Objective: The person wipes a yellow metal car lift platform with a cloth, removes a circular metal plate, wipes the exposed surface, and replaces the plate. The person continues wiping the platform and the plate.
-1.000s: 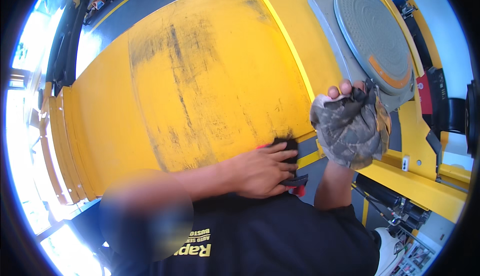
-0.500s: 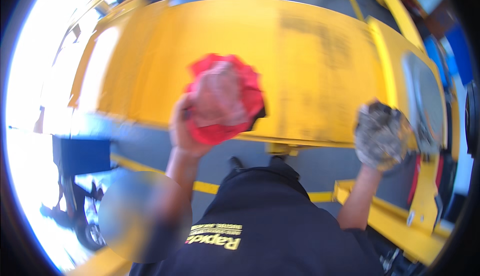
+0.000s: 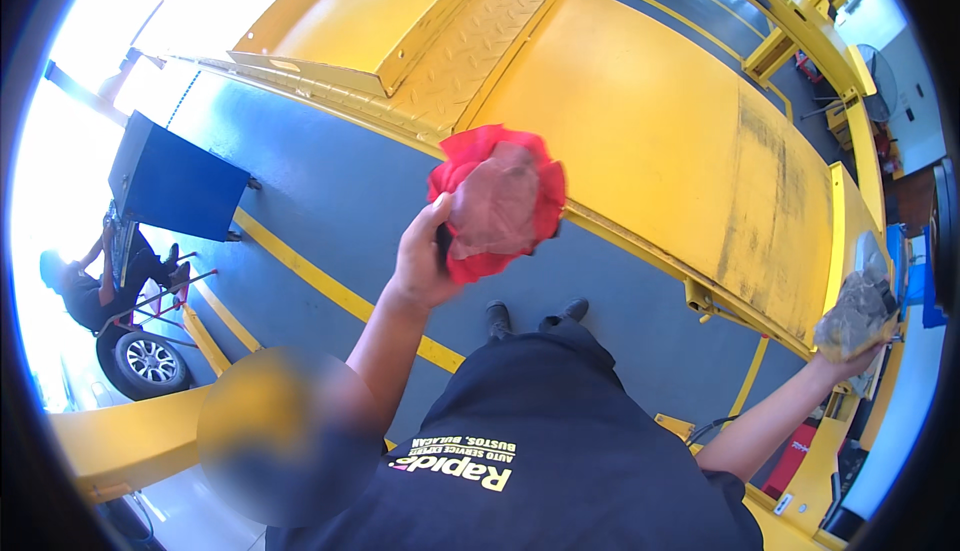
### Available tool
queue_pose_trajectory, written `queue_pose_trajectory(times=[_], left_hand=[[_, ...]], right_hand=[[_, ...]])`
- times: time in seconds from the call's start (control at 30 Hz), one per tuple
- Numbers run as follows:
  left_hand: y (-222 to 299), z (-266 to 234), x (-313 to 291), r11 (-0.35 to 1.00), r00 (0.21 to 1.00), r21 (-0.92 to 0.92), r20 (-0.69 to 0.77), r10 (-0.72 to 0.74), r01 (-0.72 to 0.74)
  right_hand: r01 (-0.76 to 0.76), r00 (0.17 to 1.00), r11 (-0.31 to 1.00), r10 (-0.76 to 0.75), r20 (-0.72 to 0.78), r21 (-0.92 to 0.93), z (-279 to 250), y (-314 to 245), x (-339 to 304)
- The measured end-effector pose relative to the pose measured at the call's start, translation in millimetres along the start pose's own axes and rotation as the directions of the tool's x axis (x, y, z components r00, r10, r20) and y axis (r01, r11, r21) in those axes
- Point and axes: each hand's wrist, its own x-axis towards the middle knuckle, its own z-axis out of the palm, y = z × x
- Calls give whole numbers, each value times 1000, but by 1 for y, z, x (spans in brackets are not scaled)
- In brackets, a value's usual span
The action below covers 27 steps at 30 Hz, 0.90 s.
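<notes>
A crumpled red cloth [image 3: 548,176] with a paler pinkish middle is gripped in my left hand [image 3: 425,256], raised in front of my body beside the edge of the yellow platform [image 3: 640,101]. Something dark shows between the fingers and the cloth. Far out to the right, my right hand [image 3: 845,366] is closed round a bunched grey rag [image 3: 858,311], next to the platform's right end. The rag hides most of those fingers.
Diamond-patterned plate [image 3: 490,31] adjoins the platform. To the left stand a blue cabinet [image 3: 185,176], a seated person [image 3: 90,281] and a wheel [image 3: 152,361]. A yellow beam [image 3: 130,446] crosses the lower left; a yellow post [image 3: 865,141] rises at the right.
The view has swung left, so the platform now lies tilted toward the right. In the picture, the red cloth has shifted right and the grey rag farther right. Both hands keep their cloths.
</notes>
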Motion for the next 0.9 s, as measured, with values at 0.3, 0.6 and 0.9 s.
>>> queue_pose_trajectory(times=[0.3, 0.6, 0.9], left_hand=[[22, -80, -51, 997, 971, 82, -237, 23, -4], [34, -78, -31, 995, 922, 92, -382, 64, -31], [20, -61, -24, 992, 899, 113, -439, 0, 55]], right_hand=[[-301, 904, -769, -43, -424, -564, -35, 179, 11], [-141, 932, -885, 32, -360, -443, -127, 148, 67], [-190, 940, -888, -42, -337, -419, -197, 172, 221]])
